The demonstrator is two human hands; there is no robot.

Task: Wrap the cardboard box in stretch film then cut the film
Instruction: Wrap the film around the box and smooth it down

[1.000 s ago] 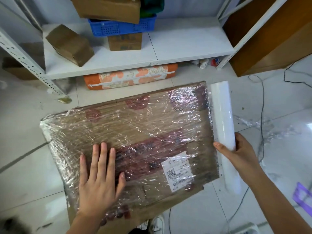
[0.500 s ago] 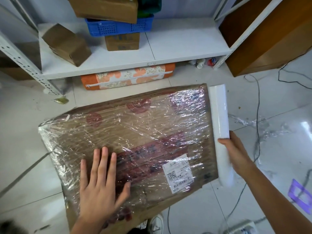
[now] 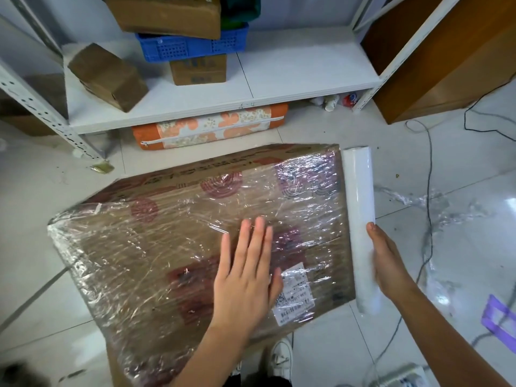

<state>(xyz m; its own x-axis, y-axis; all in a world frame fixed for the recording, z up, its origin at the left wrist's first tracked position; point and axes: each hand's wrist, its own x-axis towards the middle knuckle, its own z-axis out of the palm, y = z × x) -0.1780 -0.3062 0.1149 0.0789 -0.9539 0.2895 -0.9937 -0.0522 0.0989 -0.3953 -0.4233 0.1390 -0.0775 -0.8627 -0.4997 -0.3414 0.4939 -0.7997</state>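
Note:
A large flat cardboard box (image 3: 156,247) with red printed circles lies on the tiled floor, covered in wrinkled clear stretch film. A white shipping label (image 3: 297,293) shows under the film near the box's near right corner. My left hand (image 3: 245,272) rests flat on the film, fingers spread, just left of the label. The white roll of stretch film (image 3: 360,205) lies along the box's right edge. My right hand (image 3: 386,261) grips the roll's lower half from the right side.
A white metal shelf (image 3: 279,71) stands behind the box with brown boxes (image 3: 107,76) and a blue crate (image 3: 192,47). An orange flowered cushion (image 3: 212,127) lies under it. Cables (image 3: 427,191) and film scraps (image 3: 418,196) cross the floor at right. My white shoe (image 3: 282,358) shows below.
My left hand has slid right across the film from the box's left part to beside the label. The box's far side now shows. My right hand still holds the roll.

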